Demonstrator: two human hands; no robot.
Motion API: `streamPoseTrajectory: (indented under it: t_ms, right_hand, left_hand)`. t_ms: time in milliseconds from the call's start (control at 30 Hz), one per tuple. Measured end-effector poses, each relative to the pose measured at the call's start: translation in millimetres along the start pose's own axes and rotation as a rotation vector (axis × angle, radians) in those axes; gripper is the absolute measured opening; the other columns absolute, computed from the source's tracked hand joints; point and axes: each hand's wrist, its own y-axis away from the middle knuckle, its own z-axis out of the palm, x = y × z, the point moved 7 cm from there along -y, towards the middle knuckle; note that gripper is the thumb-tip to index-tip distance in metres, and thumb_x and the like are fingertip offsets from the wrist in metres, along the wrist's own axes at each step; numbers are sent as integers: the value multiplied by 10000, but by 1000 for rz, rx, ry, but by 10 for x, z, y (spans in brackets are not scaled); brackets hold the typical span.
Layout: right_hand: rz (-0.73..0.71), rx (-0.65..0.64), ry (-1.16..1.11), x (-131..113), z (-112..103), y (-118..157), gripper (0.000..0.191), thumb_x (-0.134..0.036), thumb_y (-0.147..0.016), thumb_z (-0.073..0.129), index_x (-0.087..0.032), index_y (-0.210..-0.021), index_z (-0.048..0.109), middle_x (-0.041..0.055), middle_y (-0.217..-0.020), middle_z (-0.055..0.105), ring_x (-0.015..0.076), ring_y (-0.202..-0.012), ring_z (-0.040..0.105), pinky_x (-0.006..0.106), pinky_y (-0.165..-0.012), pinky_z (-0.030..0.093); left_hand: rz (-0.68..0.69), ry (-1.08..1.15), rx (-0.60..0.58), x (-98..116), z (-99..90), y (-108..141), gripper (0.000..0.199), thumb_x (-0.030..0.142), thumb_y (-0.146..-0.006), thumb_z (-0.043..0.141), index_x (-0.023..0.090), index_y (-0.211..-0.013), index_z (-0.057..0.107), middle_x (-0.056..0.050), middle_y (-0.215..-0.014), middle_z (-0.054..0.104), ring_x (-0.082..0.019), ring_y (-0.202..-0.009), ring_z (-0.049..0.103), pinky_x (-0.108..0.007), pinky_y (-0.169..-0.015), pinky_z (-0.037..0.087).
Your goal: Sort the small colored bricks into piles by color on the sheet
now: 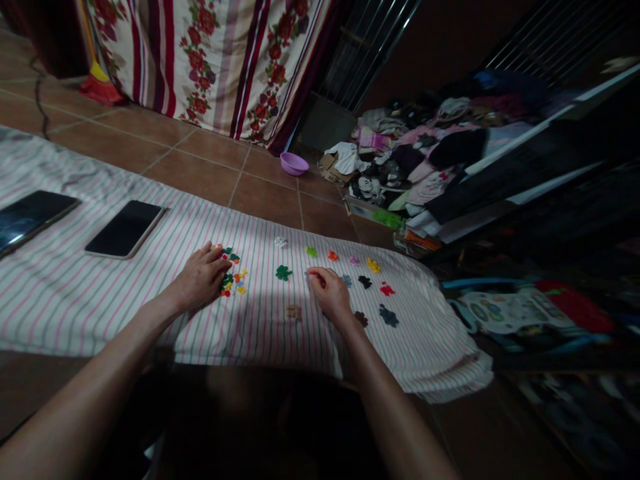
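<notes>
One left hand point(203, 275), flat, fingers extended, at mixed colored pieces point(240, 280) on striped cloth point(260, 337); one right hand point(330, 291), fingertips pinched, can't tell if holding, between dark green pile point(284, 273) and gray-blue pile point(347, 281).

Table point(240, 340) under a striped cloth point(190, 217).
From the mixed coloured pieces point(229, 281): two dark-screened devices point(125, 229), nine to ten o'clock; single-colour clusters point(283, 273), two to four o'clock.
</notes>
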Motion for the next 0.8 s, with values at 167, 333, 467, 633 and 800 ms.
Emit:
streamPoseTrajectory:
  t_ms: [167, 333, 467, 633, 800]
  right_hand:
    - [39, 27, 7, 274, -101, 25, 276, -259, -827, 455, -180, -923, 701, 87, -900, 698, 209, -845, 633, 354, -814, 489]
    - [115, 33, 28, 506, -185, 58, 255, -273, -801, 478, -191, -896, 699, 70, -873, 696, 194, -783, 624, 330, -778, 490]
    - [145, 35, 56, 630, -278, 101, 269, -308, -803, 475, -188, -901, 694, 67, -865, 701, 192, -761, 625, 326, -768, 491]
    - [237, 70, 100, 880, -462, 164, 303, -357, -800, 474, -185, -927, 688, 73, -847, 710, 205, -764, 647, 333, -758, 499]
    - [384, 154, 150, 1257, -692, 255, 306, -336, -780, 487, -180, -961, 678, 80, -849, 718, 214, -793, 663, 343, -783, 506]
  left_hand:
    - [-27, 13, -22, -31, 27, -12, 366, 266, -908, 351, 219, -1068, 677, -105, -1227, 626, -287, -1254, 483, -569, -1060, 376]
    - [-25, 17, -37, -60, 58, -30, 383, 273, -919, 331, 196, -1065, 677, -112, -1215, 635, -280, -1287, 463, -561, -1085, 354]
    - [-42, 10, -29, -83, 48, -40, 368, 284, -914, 347, 211, -1061, 676, -100, -1227, 629, -275, -1288, 466, -550, -1087, 362]
    - [-55, -4, -25, -63, 18, -45, 369, 298, -917, 334, 234, -1038, 677, -87, -1231, 625, -275, -1291, 463, -545, -1079, 375]
    - [-91, -34, -38, -47, 13, -37, 413, 321, -924, 318, 188, -1060, 685, -126, -1299, 580, -305, -1307, 443, -532, -1078, 377]
